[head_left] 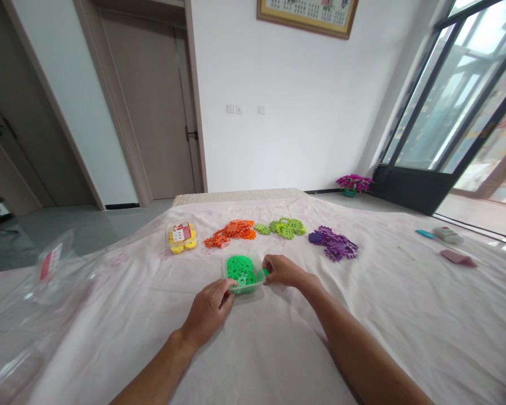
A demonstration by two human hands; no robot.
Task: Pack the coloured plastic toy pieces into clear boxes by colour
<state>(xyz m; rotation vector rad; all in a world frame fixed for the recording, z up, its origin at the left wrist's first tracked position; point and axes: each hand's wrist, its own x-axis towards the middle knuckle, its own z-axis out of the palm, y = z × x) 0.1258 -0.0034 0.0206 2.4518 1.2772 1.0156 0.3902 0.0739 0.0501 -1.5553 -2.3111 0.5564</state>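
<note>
A clear plastic box (259, 288) stands on the pink-white cloth in front of me. Green snowflake-shaped plastic pieces (240, 267) fill it. My left hand (211, 309) pinches the near left corner of the box. At the right rim, my right hand (283, 270) has its fingers closed on a green plastic piece (266, 272), mostly hidden by the fingers. Behind the box lie heaps of orange pieces (231, 232), lime-green pieces (287, 227) and purple pieces (334, 244). To the left, a closed clear box (182, 237) with a red-and-white label holds yellow pieces.
Crumpled clear plastic bags (46, 281) lie on the left. On the right are a blue item (425, 233), a small whitish box (447, 235) and a folded pink cloth (459, 258). A flowerpot (349, 192) stands on the floor by the glass door.
</note>
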